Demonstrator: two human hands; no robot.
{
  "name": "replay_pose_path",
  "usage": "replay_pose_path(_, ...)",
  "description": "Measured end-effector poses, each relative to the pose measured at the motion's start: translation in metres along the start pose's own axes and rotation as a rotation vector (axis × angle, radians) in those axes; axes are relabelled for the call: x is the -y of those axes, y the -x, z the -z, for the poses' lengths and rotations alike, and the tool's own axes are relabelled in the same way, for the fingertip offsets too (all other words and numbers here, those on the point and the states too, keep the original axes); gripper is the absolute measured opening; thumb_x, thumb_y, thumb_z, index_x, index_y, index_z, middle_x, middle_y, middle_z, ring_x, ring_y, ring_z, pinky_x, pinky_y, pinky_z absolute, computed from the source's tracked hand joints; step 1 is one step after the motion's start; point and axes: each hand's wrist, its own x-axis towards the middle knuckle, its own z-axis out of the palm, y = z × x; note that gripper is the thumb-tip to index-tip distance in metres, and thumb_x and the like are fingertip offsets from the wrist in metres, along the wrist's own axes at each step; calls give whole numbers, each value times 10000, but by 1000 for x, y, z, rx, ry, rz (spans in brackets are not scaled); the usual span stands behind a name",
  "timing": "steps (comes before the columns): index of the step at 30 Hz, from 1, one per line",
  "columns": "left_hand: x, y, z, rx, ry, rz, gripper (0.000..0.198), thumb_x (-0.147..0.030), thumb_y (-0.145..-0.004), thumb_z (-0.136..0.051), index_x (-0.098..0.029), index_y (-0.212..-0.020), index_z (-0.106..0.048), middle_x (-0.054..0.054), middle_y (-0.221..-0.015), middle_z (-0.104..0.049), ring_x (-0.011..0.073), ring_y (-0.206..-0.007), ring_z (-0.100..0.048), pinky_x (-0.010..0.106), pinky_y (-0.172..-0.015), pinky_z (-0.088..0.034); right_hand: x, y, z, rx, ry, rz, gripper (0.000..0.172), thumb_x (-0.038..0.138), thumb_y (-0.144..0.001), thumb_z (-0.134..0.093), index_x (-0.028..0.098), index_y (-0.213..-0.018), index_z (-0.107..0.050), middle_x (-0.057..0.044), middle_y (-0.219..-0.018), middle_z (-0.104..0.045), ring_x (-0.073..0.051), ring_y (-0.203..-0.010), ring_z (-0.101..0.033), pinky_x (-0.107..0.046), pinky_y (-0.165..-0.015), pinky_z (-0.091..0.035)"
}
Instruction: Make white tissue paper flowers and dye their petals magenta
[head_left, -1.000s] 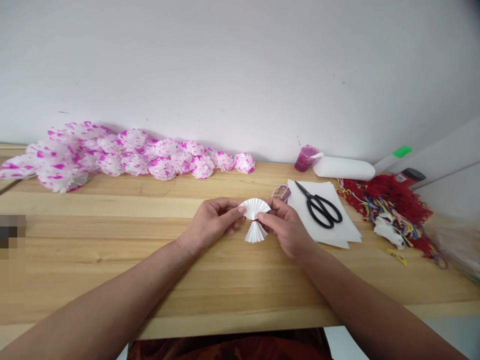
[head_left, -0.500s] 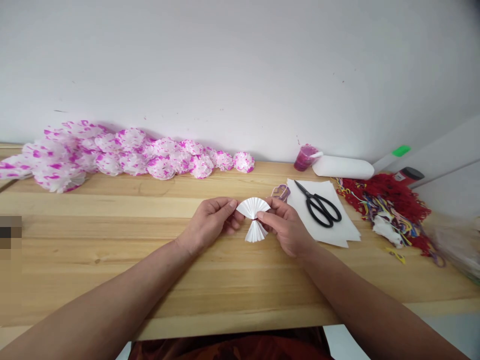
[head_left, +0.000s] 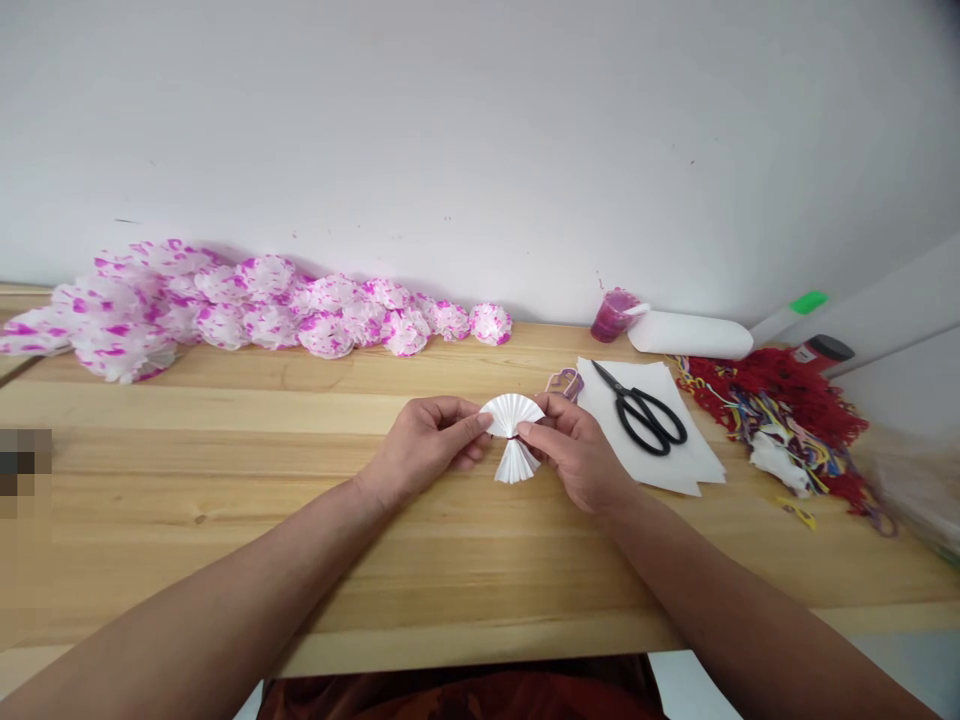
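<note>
A pleated white paper (head_left: 512,412), tied at its middle with a dark red thread, spreads as a wide fan above the tie and a narrower one below. My left hand (head_left: 436,435) pinches the left edge of the upper fan between thumb and fingers. On the other side my right hand (head_left: 574,445) grips the paper's right side, its thumb beside the tie. Just behind my right hand lies a purple and pink loop of string (head_left: 566,383). Black-handled scissors (head_left: 641,410) rest on white paper sheets (head_left: 694,455) to the right.
Several white and magenta paper flowers (head_left: 326,318) line the wall at left. Back right are a magenta cup (head_left: 611,316), a white roll (head_left: 690,334) and a dark-lidded jar (head_left: 823,352). Red and mixed yarn (head_left: 814,400) lies below them, near a yellow piece (head_left: 796,512).
My left thumb has moved slightly right and inward on the upper fan, whose arc looks rounder. The whole view has shifted a little.
</note>
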Motion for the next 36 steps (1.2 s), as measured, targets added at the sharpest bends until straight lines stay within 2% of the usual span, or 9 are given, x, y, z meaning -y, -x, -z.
replay_pose_path(8,0,0,0,8,4,32,361,-480,-799,-728,-121,-839,-712,36,-742,-693,92,-588,-610,205,-569,-499,3,0,0,-10,24,18,223,308,-748,-772,184,-843,-613,36,-679,-645,-99,-583,-544,-231,-542,-447)
replay_pose_path(16,2,-2,1,-1,69,38,435,-542,-845,-649,-116,-766,-691,45,-711,-689,94,-557,-603,211,-550,-496,1,0,2,-6,25,20,213,312,-755,-769,186,-836,-617,33,-684,-640,-99,-590,-541,-229,-540,-440)
replay_pose_path(21,1,-2,1,8,105,29,401,-519,-839,-663,-124,-776,-690,38,-719,-687,94,-567,-599,210,-549,-487,1,0,3,-22,35,21,211,312,-756,-769,185,-852,-630,23,-710,-652,-105,-607,-551,-236,-554,-448)
replay_pose_path(27,0,0,0,29,12,11,376,-493,-790,-733,-121,-839,-708,37,-738,-688,94,-609,-599,203,-580,-490,-1,-1,2,2,20,17,206,305,-757,-770,190,-844,-624,29,-690,-650,-105,-593,-553,-239,-556,-454)
replay_pose_path(36,-1,1,0,17,30,19,332,-448,-775,-755,-123,-807,-695,30,-711,-683,97,-596,-601,209,-575,-497,2,-1,1,-3,94,39,215,324,-753,-762,192,-835,-613,30,-688,-640,-108,-590,-548,-242,-548,-446)
